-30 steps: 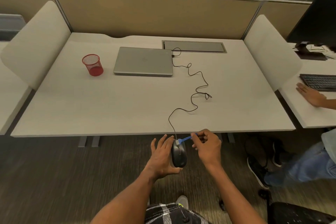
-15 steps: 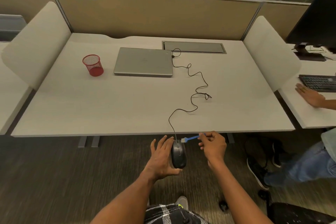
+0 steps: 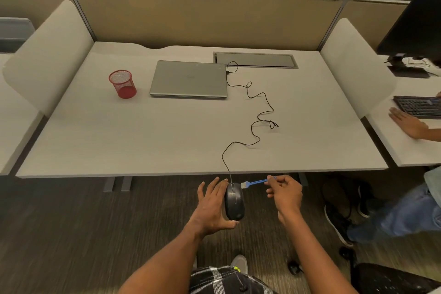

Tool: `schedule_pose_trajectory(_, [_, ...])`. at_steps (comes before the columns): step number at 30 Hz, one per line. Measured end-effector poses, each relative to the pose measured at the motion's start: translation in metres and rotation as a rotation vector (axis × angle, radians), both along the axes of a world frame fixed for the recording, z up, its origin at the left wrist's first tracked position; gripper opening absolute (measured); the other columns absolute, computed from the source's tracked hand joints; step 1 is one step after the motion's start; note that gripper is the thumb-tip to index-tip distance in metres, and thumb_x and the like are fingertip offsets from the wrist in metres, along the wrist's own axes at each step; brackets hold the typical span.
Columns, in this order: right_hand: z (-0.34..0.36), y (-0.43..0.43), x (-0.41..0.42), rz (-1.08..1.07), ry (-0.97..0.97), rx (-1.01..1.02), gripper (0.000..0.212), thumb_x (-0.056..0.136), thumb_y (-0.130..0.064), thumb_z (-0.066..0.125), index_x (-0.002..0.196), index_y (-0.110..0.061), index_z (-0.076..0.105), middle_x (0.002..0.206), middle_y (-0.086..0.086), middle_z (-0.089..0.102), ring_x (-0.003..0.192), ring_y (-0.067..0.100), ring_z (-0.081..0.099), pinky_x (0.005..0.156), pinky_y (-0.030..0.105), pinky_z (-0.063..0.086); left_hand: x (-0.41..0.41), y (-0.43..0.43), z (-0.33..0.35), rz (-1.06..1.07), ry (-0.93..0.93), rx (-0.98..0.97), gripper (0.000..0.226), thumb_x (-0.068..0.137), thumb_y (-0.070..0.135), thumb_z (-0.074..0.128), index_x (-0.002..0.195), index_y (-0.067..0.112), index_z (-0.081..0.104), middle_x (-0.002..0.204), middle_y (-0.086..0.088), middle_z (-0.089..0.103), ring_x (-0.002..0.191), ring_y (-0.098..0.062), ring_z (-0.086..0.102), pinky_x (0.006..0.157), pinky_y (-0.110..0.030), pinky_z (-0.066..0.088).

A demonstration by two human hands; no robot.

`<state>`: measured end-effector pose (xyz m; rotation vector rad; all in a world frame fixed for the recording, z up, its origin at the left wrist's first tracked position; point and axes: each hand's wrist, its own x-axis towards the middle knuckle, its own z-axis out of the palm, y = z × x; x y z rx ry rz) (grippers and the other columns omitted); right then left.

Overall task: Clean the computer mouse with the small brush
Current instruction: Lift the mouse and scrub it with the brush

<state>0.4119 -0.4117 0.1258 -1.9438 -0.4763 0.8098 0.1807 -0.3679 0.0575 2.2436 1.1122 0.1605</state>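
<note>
A black wired computer mouse (image 3: 234, 203) is held in the air just in front of the desk's near edge. My left hand (image 3: 211, 207) holds it from the left, thumb under its rear end, fingers stretched along its side. My right hand (image 3: 285, 194) pinches the handle end of a small blue brush (image 3: 256, 182). The brush's white bristles touch the mouse's front right corner. The mouse cable (image 3: 253, 112) snakes across the desk to the laptop.
A closed grey laptop (image 3: 188, 79) and a red mesh cup (image 3: 123, 83) stand on the grey desk (image 3: 119, 138). A cable hatch (image 3: 255, 59) lies behind the laptop. Another person's hand (image 3: 405, 123) rests by a keyboard (image 3: 417, 106) on the right desk.
My right hand has drawn back to the right, so the brush now reaches the mouse's front corner with its handle more extended. The left hand and mouse stay nearly still.
</note>
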Motion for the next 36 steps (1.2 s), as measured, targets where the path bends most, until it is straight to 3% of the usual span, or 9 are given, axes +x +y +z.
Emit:
schedule_pose_trajectory(3, [0.0, -0.006, -0.001, 0.109, 0.076, -0.011, 0.004, 0.096, -0.017, 0.076, 0.095, -0.013, 0.075, 0.082, 0.005, 0.08, 0.066, 0.011, 0.074, 0.055, 0.02, 0.058, -0.001, 0.0, 0.0, 0.014, -0.004, 0.002, 0.126, 0.07, 0.082, 0.07, 0.165, 0.022, 0.012, 0.173, 0.002, 0.017, 0.162, -0.016, -0.005, 0.127, -0.054, -0.018])
schedule_pose_trajectory(8, [-0.003, -0.014, -0.003, 0.044, -0.155, -0.018, 0.006, 0.096, -0.018, 0.076, 0.091, -0.017, 0.072, 0.081, 0.003, 0.076, 0.072, 0.018, 0.074, 0.054, 0.019, 0.055, -0.003, 0.0, 0.0, 0.024, 0.002, -0.005, 0.126, 0.069, 0.083, 0.069, 0.165, 0.023, 0.013, 0.172, 0.002, 0.018, 0.162, -0.016, -0.003, 0.128, -0.055, -0.017])
schedule_pose_trajectory(13, [-0.005, -0.021, -0.004, 0.124, 0.052, 0.041, 0.003, 0.095, -0.018, 0.076, 0.096, -0.015, 0.075, 0.082, 0.002, 0.08, 0.066, 0.011, 0.073, 0.058, 0.023, 0.059, -0.004, 0.001, 0.0, 0.029, 0.003, -0.017, 0.128, 0.069, 0.083, 0.07, 0.165, 0.022, 0.011, 0.173, 0.002, 0.016, 0.161, -0.015, -0.004, 0.128, -0.054, -0.018])
schedule_pose_trajectory(18, [-0.01, -0.03, -0.004, 0.052, -0.095, 0.05, 0.005, 0.095, -0.015, 0.076, 0.091, -0.016, 0.074, 0.079, 0.005, 0.077, 0.071, 0.021, 0.074, 0.058, 0.025, 0.06, -0.006, 0.001, 0.0, 0.042, -0.011, -0.019, 0.128, 0.069, 0.083, 0.071, 0.165, 0.023, 0.012, 0.172, 0.003, 0.018, 0.161, -0.015, -0.003, 0.127, -0.052, -0.019])
schedule_pose_trajectory(24, [-0.01, -0.042, -0.012, 0.187, 0.027, 0.123, 0.001, 0.096, -0.013, 0.075, 0.095, -0.014, 0.076, 0.083, 0.005, 0.078, 0.065, 0.012, 0.072, 0.057, 0.023, 0.06, -0.006, 0.001, 0.0, 0.052, -0.003, -0.022, 0.127, 0.07, 0.082, 0.072, 0.165, 0.022, 0.013, 0.172, 0.003, 0.019, 0.162, -0.016, -0.002, 0.128, -0.056, -0.014])
schedule_pose_trajectory(29, [-0.019, -0.052, -0.013, -0.04, 0.084, 0.117, 0.002, 0.096, -0.009, 0.074, 0.095, -0.01, 0.076, 0.083, 0.012, 0.078, 0.064, 0.013, 0.071, 0.057, 0.026, 0.059, -0.008, 0.001, 0.0, 0.064, -0.016, -0.022, 0.125, 0.069, 0.08, 0.074, 0.164, 0.024, 0.016, 0.171, 0.004, 0.022, 0.162, -0.016, 0.0, 0.128, -0.056, -0.014])
schedule_pose_trajectory(32, [-0.02, -0.058, -0.014, -0.016, 0.204, 0.103, 0.004, 0.095, -0.01, 0.075, 0.099, -0.008, 0.076, 0.084, 0.011, 0.08, 0.067, 0.017, 0.072, 0.059, 0.029, 0.06, -0.007, 0.001, 0.001, 0.077, -0.026, -0.022, 0.125, 0.068, 0.08, 0.073, 0.164, 0.022, 0.018, 0.17, 0.004, 0.025, 0.161, -0.016, 0.002, 0.129, -0.058, -0.011])
schedule_pose_trajectory(36, [-0.026, -0.068, -0.015, -0.07, 0.151, 0.071, 0.004, 0.096, -0.008, 0.074, 0.097, -0.004, 0.074, 0.085, 0.018, 0.078, 0.066, 0.019, 0.07, 0.057, 0.03, 0.058, -0.006, 0.002, 0.001, 0.088, -0.032, -0.033, 0.125, 0.067, 0.079, 0.074, 0.164, 0.021, 0.019, 0.17, 0.003, 0.026, 0.161, -0.017, 0.004, 0.128, -0.059, -0.009])
